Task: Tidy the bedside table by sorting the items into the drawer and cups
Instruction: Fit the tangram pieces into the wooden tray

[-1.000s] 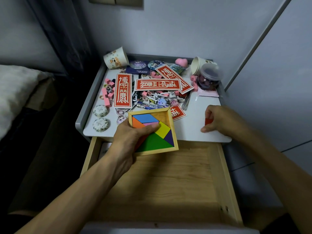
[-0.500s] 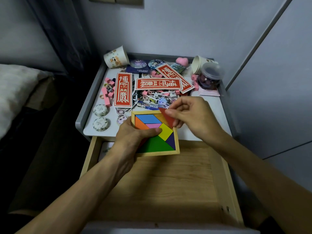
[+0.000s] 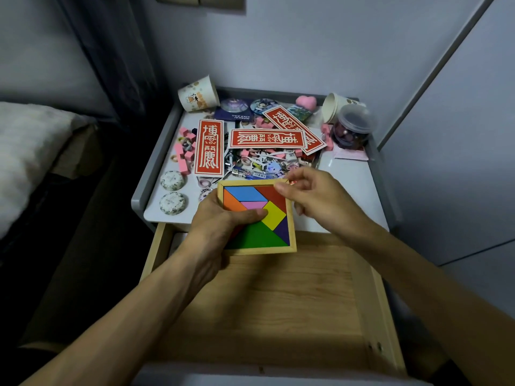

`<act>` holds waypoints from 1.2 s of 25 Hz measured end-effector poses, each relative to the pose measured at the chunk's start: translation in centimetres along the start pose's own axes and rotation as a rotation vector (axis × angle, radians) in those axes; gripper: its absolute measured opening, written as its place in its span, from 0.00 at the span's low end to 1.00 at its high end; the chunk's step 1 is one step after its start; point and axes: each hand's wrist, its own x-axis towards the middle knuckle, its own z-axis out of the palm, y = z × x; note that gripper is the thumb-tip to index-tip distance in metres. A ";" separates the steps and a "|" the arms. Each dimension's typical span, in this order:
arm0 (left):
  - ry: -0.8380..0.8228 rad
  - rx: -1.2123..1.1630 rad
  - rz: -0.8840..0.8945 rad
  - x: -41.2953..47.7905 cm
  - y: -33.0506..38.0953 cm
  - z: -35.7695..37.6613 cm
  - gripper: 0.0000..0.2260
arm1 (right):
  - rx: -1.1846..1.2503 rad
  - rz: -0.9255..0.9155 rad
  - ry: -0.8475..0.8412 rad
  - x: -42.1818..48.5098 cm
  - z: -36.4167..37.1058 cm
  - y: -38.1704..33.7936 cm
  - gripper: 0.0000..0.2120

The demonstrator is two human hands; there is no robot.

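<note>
My left hand (image 3: 220, 221) grips a wooden tangram tray (image 3: 262, 251) by its left side, thumb lying across the coloured pieces, above the front edge of the bedside table (image 3: 348, 176) and the open wooden drawer (image 3: 278, 302). My right hand (image 3: 320, 199) is at the tray's top right corner. Its thumb and forefinger pinch the red triangle piece (image 3: 269, 195), which lies in the tray. Two paper cups lie tipped at the back: one on the left (image 3: 199, 93), one on the right (image 3: 333, 107).
Red paper strips (image 3: 209, 147), pink erasers (image 3: 184, 160), pens, badges and small charms crowd the tabletop. Two round tins (image 3: 172, 179) sit at the left front. A lidded plastic jar (image 3: 352, 129) stands back right. A bed (image 3: 28, 151) is on the left.
My right hand carried the red triangle from the table's right front to the tray, and the piece now lies in the tray's top right corner. My left hand kept hold of the tray.
</note>
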 end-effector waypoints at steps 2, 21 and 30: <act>0.007 -0.019 -0.008 0.0 0.1 -0.1 0.19 | 0.148 0.088 -0.145 -0.2 -0.2 0.1 0.09; -0.178 0.457 -0.092 -2.1 2.4 -8.5 0.22 | 0.368 0.275 -0.325 -6.5 5.3 0.7 0.08; 0.240 1.532 0.102 -1.6 -0.5 -13.0 0.11 | 0.195 0.494 -0.482 -7.0 11.8 7.0 0.06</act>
